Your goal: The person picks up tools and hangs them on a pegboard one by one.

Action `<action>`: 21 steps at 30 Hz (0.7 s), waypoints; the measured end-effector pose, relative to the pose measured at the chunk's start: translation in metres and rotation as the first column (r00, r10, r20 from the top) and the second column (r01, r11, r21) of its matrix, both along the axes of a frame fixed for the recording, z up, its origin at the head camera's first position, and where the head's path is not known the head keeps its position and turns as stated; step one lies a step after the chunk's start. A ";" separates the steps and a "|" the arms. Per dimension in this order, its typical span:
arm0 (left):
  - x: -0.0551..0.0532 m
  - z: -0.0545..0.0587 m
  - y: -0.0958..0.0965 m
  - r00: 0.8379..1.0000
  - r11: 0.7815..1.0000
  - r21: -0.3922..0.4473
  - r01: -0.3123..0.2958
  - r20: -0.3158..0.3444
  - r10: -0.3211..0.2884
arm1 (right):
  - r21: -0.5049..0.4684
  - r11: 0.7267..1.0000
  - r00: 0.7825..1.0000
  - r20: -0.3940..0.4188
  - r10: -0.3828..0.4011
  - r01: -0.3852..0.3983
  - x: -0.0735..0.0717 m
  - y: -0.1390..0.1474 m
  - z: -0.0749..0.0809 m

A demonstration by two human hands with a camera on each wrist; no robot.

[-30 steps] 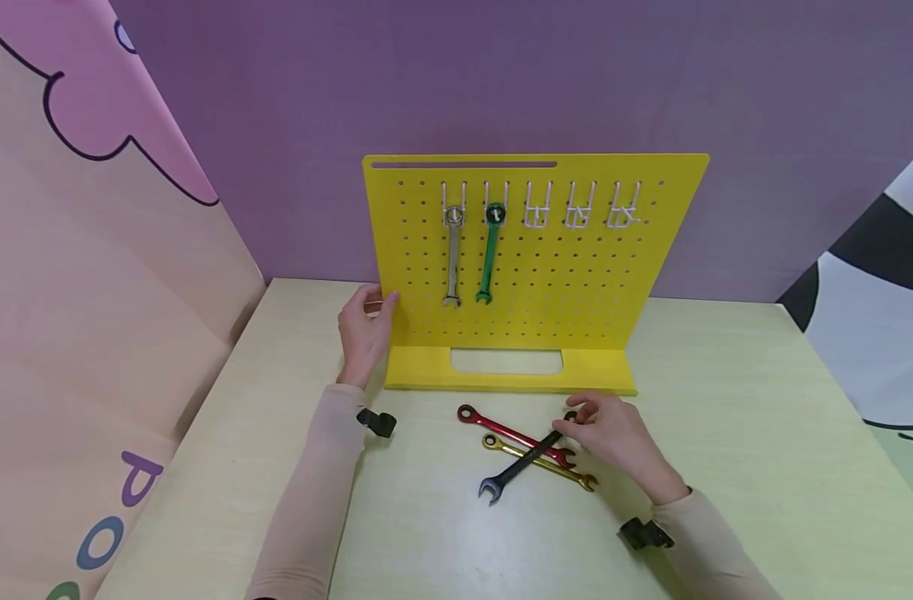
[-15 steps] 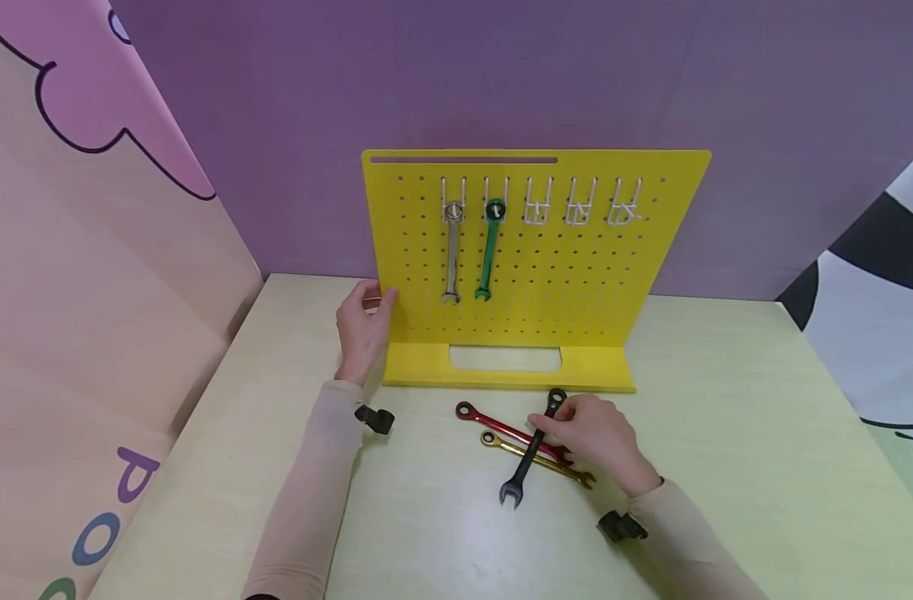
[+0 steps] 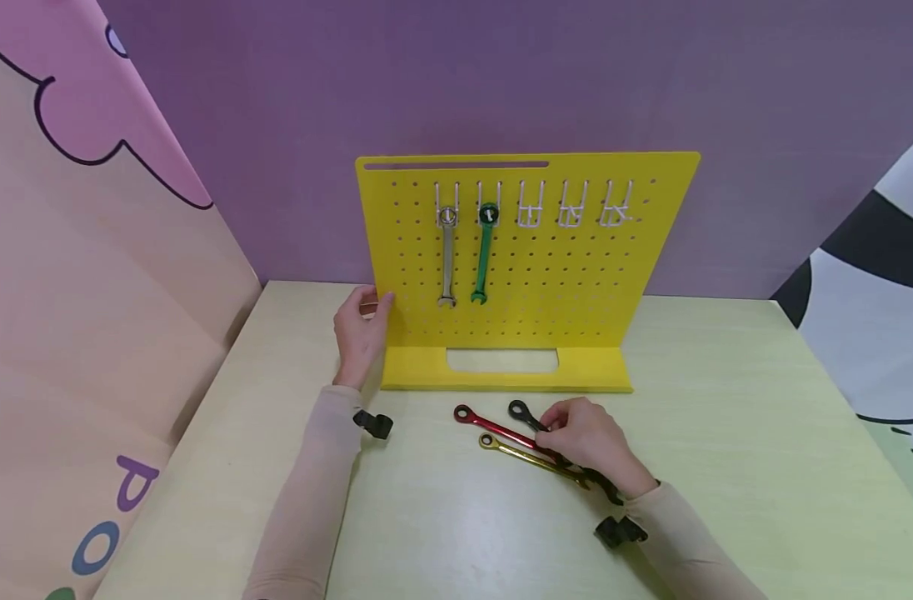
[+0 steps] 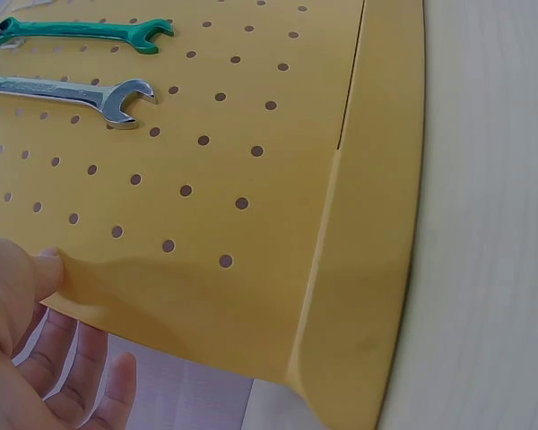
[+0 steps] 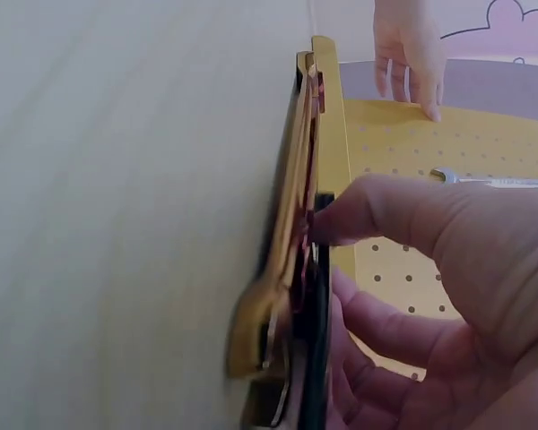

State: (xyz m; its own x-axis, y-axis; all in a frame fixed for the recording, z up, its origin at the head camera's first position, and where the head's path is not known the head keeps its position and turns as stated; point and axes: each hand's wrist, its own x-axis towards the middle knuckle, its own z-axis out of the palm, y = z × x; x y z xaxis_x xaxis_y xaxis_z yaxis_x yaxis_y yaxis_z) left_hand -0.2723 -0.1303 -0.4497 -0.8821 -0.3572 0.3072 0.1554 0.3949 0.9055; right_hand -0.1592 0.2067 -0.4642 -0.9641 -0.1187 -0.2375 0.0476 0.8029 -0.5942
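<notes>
Pinching the black wrench in our right hand, we had the red wrench and gold wrench just left of that hand, while our left hand gripped the pegboard.

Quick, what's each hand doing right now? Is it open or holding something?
Left hand: holding the yellow pegboard by its side edge, thumb in front.
Right hand: holding the black wrench between thumb and fingers.

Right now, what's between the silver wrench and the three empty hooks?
The green wrench hangs there on the yellow board, in the head view.
</notes>
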 end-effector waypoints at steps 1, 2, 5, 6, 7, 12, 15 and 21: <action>0.000 -0.001 0.000 1.000 1.000 0.001 -0.002 0.001 0.002 | -0.009 1.000 1.000 0.002 0.010 -0.010 0.000 0.000 0.000; 0.000 -0.001 -0.001 1.000 1.000 0.004 -0.002 0.002 0.002 | -0.016 1.000 1.000 -0.001 0.023 -0.023 0.000 0.000 0.000; 0.001 -0.002 -0.001 1.000 1.000 0.005 -0.007 0.006 0.007 | -0.035 0.999 0.999 -0.007 0.042 -0.042 -0.001 0.000 0.001; 0.001 -0.001 -0.001 1.000 1.000 0.005 -0.008 0.009 0.008 | -0.040 0.998 0.999 -0.006 0.044 -0.044 -0.001 0.000 0.001; 0.002 -0.001 -0.001 1.000 1.000 0.007 -0.008 0.010 0.008 | -0.046 0.998 0.999 -0.005 0.047 -0.047 -0.002 0.000 0.001; 0.002 -0.001 0.000 1.000 1.000 0.012 -0.014 0.023 0.014 | -0.077 0.994 0.997 -0.006 0.072 -0.072 -0.002 0.002 0.002; 0.002 -0.001 0.000 1.000 1.000 0.017 -0.015 0.026 0.014 | -0.111 0.990 0.996 -0.022 0.090 -0.092 -0.003 0.005 0.003; 0.001 0.001 0.001 1.000 1.000 0.008 -0.013 0.020 0.012 | -0.260 0.955 0.989 0.002 0.148 -0.142 -0.007 0.011 0.001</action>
State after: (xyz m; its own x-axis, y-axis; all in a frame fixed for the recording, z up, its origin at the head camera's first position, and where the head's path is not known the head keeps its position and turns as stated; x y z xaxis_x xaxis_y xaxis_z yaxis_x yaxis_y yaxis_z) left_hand -0.2710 -0.1294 -0.4492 -0.8834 -0.3707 0.2866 0.1325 0.3891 0.9116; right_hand -0.1658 0.2182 -0.4637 -0.9271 -0.3167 -0.2004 -0.0433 0.6216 -0.7822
